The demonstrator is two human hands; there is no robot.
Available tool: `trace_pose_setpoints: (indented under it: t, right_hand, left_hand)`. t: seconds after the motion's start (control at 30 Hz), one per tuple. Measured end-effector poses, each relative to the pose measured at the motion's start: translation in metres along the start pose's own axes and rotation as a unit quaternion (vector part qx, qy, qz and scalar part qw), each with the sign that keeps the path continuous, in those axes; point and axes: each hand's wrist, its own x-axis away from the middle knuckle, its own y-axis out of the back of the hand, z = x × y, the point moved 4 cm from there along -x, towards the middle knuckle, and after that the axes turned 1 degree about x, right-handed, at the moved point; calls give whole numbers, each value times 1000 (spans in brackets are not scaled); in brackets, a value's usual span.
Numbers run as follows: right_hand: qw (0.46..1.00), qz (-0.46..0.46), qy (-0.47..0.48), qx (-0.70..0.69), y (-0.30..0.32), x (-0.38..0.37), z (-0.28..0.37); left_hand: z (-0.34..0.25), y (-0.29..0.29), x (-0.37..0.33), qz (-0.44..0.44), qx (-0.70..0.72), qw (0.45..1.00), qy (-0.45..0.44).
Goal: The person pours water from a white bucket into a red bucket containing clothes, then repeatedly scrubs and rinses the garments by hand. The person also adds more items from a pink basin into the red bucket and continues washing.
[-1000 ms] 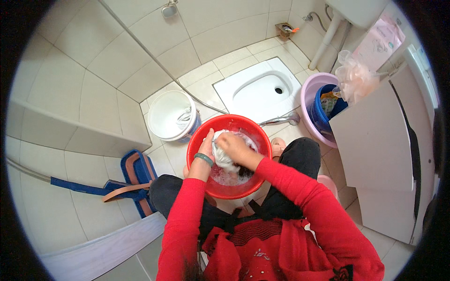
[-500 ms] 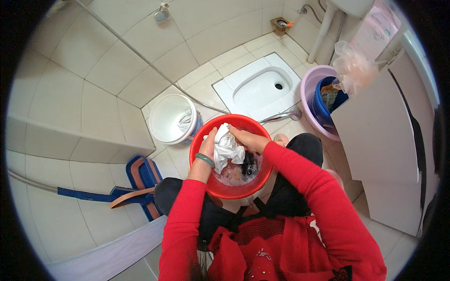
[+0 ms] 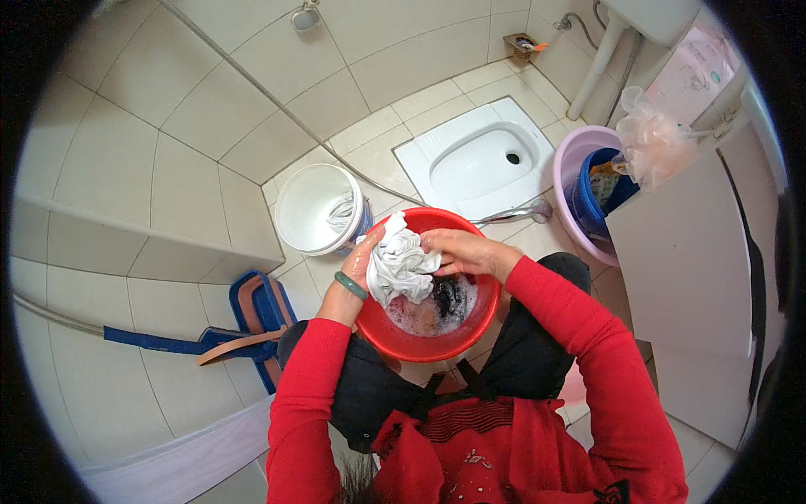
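Over the red basin [image 3: 432, 345], I watch remotely as the left hand [image 3: 358, 265] curls around a bunched white cloth [image 3: 399, 265]; the right hand [image 3: 466, 250] touches it, whether pinching I cannot tell. Dark fabric [image 3: 450, 297] lies in the basin's suds [image 3: 410, 320], a white bucket [image 3: 298, 202] beyond its left rim.
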Motion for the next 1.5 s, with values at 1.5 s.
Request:
trace_pose_setpoints:
  t: [1.5]
  right_hand:
    - [940, -230, 248, -43, 28, 13, 41]
  left_hand:
    - [-6, 0, -7, -133, -277, 941, -143]
